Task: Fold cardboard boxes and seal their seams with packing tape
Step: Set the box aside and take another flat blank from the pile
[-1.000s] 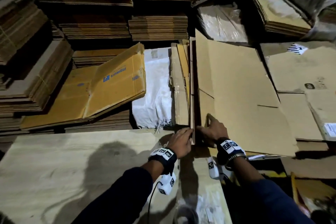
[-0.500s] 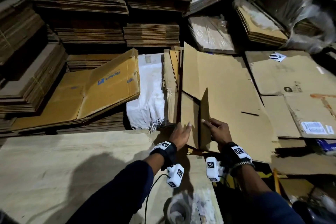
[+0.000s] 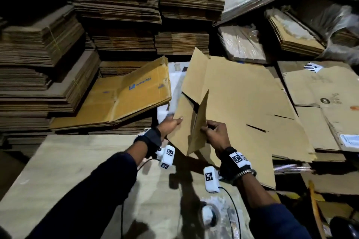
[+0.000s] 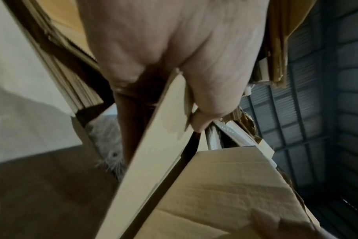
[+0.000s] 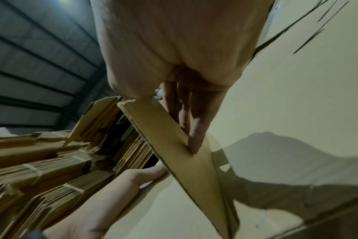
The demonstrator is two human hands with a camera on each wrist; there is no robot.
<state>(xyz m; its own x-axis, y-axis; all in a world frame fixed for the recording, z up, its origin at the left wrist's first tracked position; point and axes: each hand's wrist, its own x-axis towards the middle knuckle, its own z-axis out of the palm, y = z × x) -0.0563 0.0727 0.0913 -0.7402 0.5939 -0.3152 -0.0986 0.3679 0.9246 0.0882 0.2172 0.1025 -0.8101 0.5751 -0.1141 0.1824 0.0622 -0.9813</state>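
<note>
A flattened brown cardboard box is tilted up off the pile in the head view, its near end raised over the table edge. My left hand grips the box's left flap, thumb on top and fingers underneath; the left wrist view shows this hand pinching the flap's edge. My right hand pinches a narrow flap that stands upright between the hands. In the right wrist view its fingers lie flat along that flap, with the thumb on the flap's far side.
A pale wooden table lies below my arms, with a blurred whitish roll near its front. A yellow printed carton leans at the left. Tall stacks of flat cardboard stand behind, and more flat boxes lie on the right.
Both hands have lifted the flat box out of the upright pile and toward me. The narrow flap has swung up between them, and the box now tilts leftward.
</note>
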